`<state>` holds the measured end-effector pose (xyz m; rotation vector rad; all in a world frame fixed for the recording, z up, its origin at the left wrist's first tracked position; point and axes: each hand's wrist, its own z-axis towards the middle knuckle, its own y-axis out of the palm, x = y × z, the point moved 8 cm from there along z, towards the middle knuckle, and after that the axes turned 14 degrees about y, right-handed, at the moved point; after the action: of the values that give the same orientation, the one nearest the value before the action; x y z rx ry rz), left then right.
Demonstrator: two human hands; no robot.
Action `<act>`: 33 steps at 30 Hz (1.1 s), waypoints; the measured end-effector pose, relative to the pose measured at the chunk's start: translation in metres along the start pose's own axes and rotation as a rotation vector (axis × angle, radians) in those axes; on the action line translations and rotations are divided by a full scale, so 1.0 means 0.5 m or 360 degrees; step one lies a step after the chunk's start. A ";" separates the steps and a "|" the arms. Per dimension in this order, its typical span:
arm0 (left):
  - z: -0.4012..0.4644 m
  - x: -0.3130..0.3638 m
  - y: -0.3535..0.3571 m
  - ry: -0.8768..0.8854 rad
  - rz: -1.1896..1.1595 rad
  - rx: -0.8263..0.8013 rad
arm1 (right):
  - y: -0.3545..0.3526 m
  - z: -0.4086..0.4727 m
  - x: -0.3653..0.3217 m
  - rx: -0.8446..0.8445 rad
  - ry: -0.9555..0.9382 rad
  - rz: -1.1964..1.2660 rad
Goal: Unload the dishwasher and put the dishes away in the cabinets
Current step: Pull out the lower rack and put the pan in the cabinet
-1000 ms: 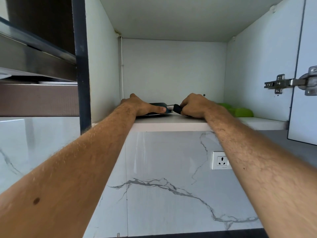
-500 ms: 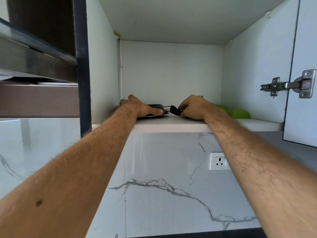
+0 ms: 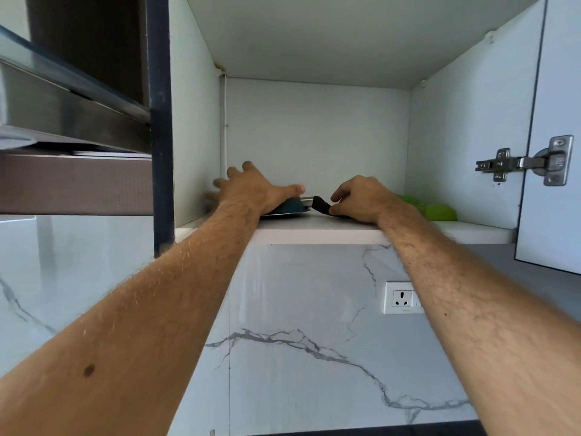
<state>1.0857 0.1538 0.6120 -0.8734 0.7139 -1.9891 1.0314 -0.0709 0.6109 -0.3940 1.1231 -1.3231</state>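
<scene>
The left hand (image 3: pixel 251 187) has lifted off the frying pan (image 3: pixel 287 207), fingers spread above it. The right hand (image 3: pixel 361 198) still pinches the pan handle (image 3: pixel 320 204); the pan looks parked on the cabinet shelf (image 3: pixel 314 229).

Both forearms are extended up and forward, bare, converging toward the middle. Left hand (image 3: pixel 251 187) is raised, palm down, fingers spread and roughly straight, thumb stretched to the right; fingertips are blurred. Right hand (image 3: pixel 361 198) is held lower, knuckles up, fingers curled, with thumb and fingertips pinched on a black handle (image 3: pixel 321 204).
</scene>
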 end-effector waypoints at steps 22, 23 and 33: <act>-0.076 0.104 -0.042 0.0839 0.0065 0.0276 | -0.079 -0.111 0.045 0.0505 0.0009 0.0250; -0.075 0.105 -0.042 0.0848 0.0059 0.0269 | -0.079 -0.112 0.050 0.0510 0.0043 0.0263; -0.071 0.115 -0.029 0.0979 0.0048 0.0253 | -0.082 -0.138 0.070 0.0648 0.0233 0.0265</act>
<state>1.0273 0.1176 0.6193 -0.1406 0.8784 -2.2653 0.9473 -0.0893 0.5966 0.0945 0.9518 -1.4069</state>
